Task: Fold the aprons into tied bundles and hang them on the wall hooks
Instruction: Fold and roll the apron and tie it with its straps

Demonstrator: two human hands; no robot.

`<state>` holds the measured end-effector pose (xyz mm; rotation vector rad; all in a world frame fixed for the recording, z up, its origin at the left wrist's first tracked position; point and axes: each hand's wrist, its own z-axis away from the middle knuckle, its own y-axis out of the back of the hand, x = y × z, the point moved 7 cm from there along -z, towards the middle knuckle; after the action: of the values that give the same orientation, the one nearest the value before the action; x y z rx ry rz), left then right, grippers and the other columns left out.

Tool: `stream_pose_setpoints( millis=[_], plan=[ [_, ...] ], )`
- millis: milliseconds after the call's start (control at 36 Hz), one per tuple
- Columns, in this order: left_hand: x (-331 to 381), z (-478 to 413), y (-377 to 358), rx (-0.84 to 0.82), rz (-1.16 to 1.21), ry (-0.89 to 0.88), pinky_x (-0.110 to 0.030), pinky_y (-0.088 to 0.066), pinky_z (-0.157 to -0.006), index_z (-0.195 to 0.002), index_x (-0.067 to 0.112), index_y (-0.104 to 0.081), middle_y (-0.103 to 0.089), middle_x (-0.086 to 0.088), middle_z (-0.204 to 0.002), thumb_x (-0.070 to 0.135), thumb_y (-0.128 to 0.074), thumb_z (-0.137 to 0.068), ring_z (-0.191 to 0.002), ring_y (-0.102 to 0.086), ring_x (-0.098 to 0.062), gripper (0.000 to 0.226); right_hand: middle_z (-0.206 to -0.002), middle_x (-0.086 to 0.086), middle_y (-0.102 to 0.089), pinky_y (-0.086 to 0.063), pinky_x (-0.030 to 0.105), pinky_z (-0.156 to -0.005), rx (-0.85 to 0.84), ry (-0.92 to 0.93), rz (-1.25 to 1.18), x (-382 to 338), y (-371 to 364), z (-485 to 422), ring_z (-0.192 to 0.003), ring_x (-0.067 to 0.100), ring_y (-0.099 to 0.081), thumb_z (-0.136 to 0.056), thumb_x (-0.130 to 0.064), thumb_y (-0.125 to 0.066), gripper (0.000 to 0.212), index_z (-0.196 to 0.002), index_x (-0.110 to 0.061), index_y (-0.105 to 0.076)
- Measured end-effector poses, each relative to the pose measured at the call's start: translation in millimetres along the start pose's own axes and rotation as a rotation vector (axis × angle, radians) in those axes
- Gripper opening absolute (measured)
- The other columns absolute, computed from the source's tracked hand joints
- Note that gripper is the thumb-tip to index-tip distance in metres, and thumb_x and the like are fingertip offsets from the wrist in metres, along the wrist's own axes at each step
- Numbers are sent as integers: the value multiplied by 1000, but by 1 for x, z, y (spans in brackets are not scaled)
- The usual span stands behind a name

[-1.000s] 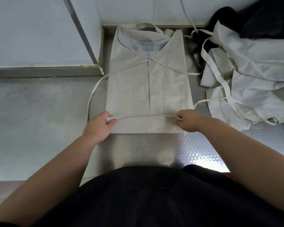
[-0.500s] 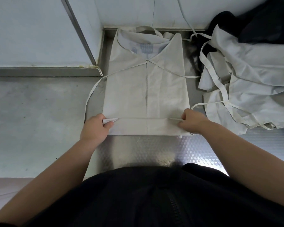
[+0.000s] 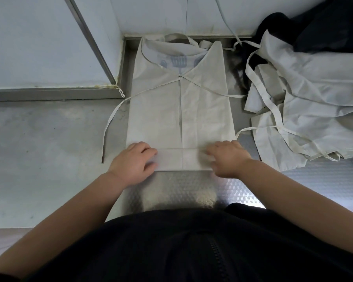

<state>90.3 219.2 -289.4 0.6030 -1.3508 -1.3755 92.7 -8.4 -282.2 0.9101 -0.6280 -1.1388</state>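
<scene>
While both hands press flat, nothing pinched, left hand (image 3: 134,162) and right hand (image 3: 226,157) sit on the near folded hem of the folded apron (image 3: 179,110), fingers loosely curled. It lies flat on the embossed steel counter (image 3: 181,192). Waist ties (image 3: 108,127) trail sideways. Unfolded aprons pile (image 3: 306,98) is just right. Neck loop reaches the back wall.
</scene>
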Motion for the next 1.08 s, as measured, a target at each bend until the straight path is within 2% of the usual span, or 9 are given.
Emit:
stream_pose_setpoints(
  millis=[111,222,361,472,583,750,833,972,1083],
  plan=[
    [5,-2,-6,-174,-106,-2,-34,-38,-101,-135,33,-41,-39,7,-127,80,-49,-67,-118,-37,-14,84,-133,1,-43,-28,39,-105,-39,30,-39,-2,-6,1,-124,23,-43,-76,-72,-52,82,-141,-26,-32],
    [5,-6,-5,-177,-75,19,-33,-35,-101,-132,33,-41,-38,9,-128,68,-66,-67,-120,-36,-14,78,-130,1,-47,-33,37,-100,-7,40,-41,-1,-3,-2,-119,23,-48,-89,-61,-43,58,-136,-27,-40],
    [-1,-18,2,-183,-31,35,-30,-34,-91,-112,32,-56,-49,10,-113,51,-63,-67,-111,-44,-14,48,-100,0,-52,-38,35,-86,-22,23,-171,3,6,-8,-98,24,-55,-99,-44,-30,39,-96,-21,-60],
    [-11,-33,16,-222,128,103,-27,-42,-77,-95,26,-68,-63,4,-94,27,-55,-79,-95,-57,-19,21,-82,-4,-52,-43,33,-72,-109,24,-248,10,9,-16,-83,19,-56,-85,-56,-51,34,-81,-22,-55],
    [-24,-45,29,-292,215,219,-27,-32,-59,-72,15,-52,-50,3,-68,21,-53,-92,-73,-50,-20,20,-88,-1,-53,-37,28,-69,-106,-1,-180,20,18,-27,-89,21,-52,-86,-26,-55,20,-71,-26,-41],
    [-59,-43,34,-91,400,445,-26,-35,-54,-82,19,-59,-56,4,-72,27,-60,-89,-71,-53,-18,11,-91,-1,-54,-34,27,-61,-97,-124,-341,46,28,-43,-83,19,-50,-94,-41,-50,22,-95,-19,-51],
    [-64,-42,35,7,351,497,-27,-35,-58,-94,20,-58,-56,2,-81,30,-63,-88,-77,-51,-18,13,-103,6,-59,-39,29,-70,-32,-225,-409,60,30,-47,-94,24,-54,-93,-36,-53,26,-108,-15,-52],
    [-59,-46,33,132,170,423,-40,-42,-90,-121,17,-54,-51,-9,-122,23,-66,-85,-113,-46,-30,39,-122,9,-48,-45,35,-80,0,-279,-364,59,34,-49,-105,28,-52,-86,-12,-55,44,-126,-20,-40],
    [-31,-47,39,270,-102,51,-44,-44,-84,-109,20,-67,-62,-7,-114,7,-59,-78,-103,-56,-34,34,-141,3,-34,-25,41,-108,67,-99,76,33,40,-48,-130,26,-32,-83,-12,-53,50,-130,-30,-46]
  ],
)
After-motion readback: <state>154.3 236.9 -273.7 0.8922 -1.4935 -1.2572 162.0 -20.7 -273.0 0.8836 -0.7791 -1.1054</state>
